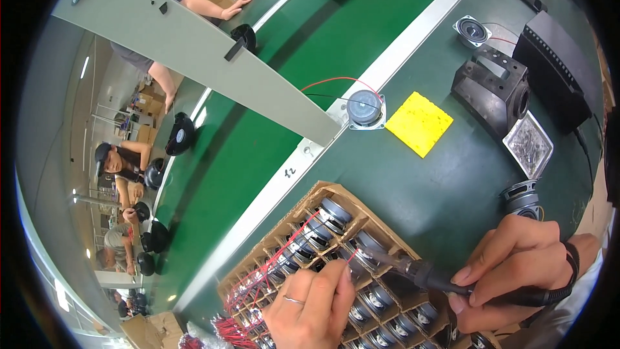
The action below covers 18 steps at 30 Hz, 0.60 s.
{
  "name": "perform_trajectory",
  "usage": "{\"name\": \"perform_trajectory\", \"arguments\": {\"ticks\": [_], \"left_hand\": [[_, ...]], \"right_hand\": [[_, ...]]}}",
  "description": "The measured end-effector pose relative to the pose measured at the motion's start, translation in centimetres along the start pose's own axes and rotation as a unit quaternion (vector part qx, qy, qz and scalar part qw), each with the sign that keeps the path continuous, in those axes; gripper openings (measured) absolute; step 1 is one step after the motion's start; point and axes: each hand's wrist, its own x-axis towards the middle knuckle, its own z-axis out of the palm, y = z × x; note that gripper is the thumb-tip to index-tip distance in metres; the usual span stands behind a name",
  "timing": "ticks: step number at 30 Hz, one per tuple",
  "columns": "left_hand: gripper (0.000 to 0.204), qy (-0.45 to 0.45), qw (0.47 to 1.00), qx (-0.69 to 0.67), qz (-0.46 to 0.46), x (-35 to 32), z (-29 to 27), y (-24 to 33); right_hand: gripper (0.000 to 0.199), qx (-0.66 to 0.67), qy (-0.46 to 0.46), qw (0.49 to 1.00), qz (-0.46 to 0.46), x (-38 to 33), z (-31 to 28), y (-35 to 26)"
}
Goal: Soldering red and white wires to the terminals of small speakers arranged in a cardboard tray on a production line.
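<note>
My left hand (310,304), with a ring on one finger, pinches a thin red wire (352,256) over a divided cardboard box (315,195). Small round speakers stand in the box's compartments, several with red wires attached. In my right hand (520,271) is a soldering iron (436,278), gripped by its black handle like a pen. Its tip reaches a speaker (371,244) in the box, close to the wire's end; whether the two touch is too small to tell. Beside my right hand a loose speaker (522,198) stands on the bench.
A yellow sponge (420,124) and a wired speaker (365,108) lie beyond the box. At right are a black iron stand (492,87), a metal tray (529,145) and a black unit (557,64). A grey beam (213,58) crosses the green conveyor (242,181); people work opposite.
</note>
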Motion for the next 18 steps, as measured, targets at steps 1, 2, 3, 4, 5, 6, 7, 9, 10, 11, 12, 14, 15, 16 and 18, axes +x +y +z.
{"name": "perform_trajectory", "arguments": {"ticks": [1,2,3,4,5,6,7,9,10,11,12,14,15,16,18], "left_hand": [[0.017,-0.001,1.0,0.002,-0.002,-0.05,-0.01,0.0],[0.017,-0.001,1.0,0.004,-0.003,-0.07,-0.02,0.0],[0.017,-0.004,1.0,0.002,-0.004,-0.08,-0.03,-0.01],[0.018,-0.008,1.0,0.0,-0.004,-0.09,-0.04,-0.02],[0.018,-0.008,1.0,0.0,-0.004,-0.09,-0.04,-0.02],[0.018,-0.009,1.0,0.001,-0.004,-0.09,-0.03,0.02],[0.018,-0.009,1.0,0.003,-0.005,-0.08,-0.03,0.04],[0.018,-0.011,1.0,0.005,-0.005,-0.08,-0.03,0.05],[0.018,-0.011,1.0,0.006,-0.005,-0.08,-0.03,0.05],[0.018,-0.012,1.0,0.006,-0.006,-0.08,-0.03,0.07],[0.018,-0.011,1.0,0.007,-0.006,-0.07,-0.02,0.07],[0.018,-0.011,1.0,0.007,-0.005,-0.08,0.02,0.03],[0.017,-0.011,1.0,0.008,-0.005,-0.1,0.03,-0.02],[0.017,-0.011,1.0,0.009,-0.005,-0.11,0.02,-0.05],[0.017,-0.011,1.0,0.008,-0.005,-0.09,0.0,-0.03]], "right_hand": [[0.025,-0.001,0.0,1.0,-0.002,-0.01,0.01,0.11],[0.025,0.001,0.0,1.0,-0.003,-0.02,0.01,0.23],[0.025,0.0,0.0,1.0,-0.005,-0.02,-0.03,0.23],[0.025,-0.002,0.0,1.0,-0.006,-0.03,-0.05,0.21],[0.025,-0.002,0.0,1.0,-0.005,-0.03,-0.03,0.17],[0.026,-0.008,0.002,1.0,-0.005,-0.01,-0.03,0.15],[0.027,-0.014,0.005,1.0,-0.006,0.01,-0.02,0.15],[0.027,-0.016,0.008,1.0,-0.004,0.04,0.02,0.12],[0.027,-0.02,0.011,1.0,-0.003,0.05,0.04,0.11],[0.027,-0.019,0.011,1.0,-0.003,0.03,0.07,0.11],[0.027,-0.018,0.014,1.0,-0.002,-0.03,0.14,0.12],[0.027,-0.018,0.018,1.0,-0.001,-0.05,0.14,0.09],[0.027,-0.018,0.014,1.0,-0.002,0.0,0.09,0.15],[0.026,-0.018,0.011,1.0,-0.004,0.05,0.06,0.19],[0.026,-0.019,0.011,1.0,-0.005,0.08,0.05,0.18]]}}
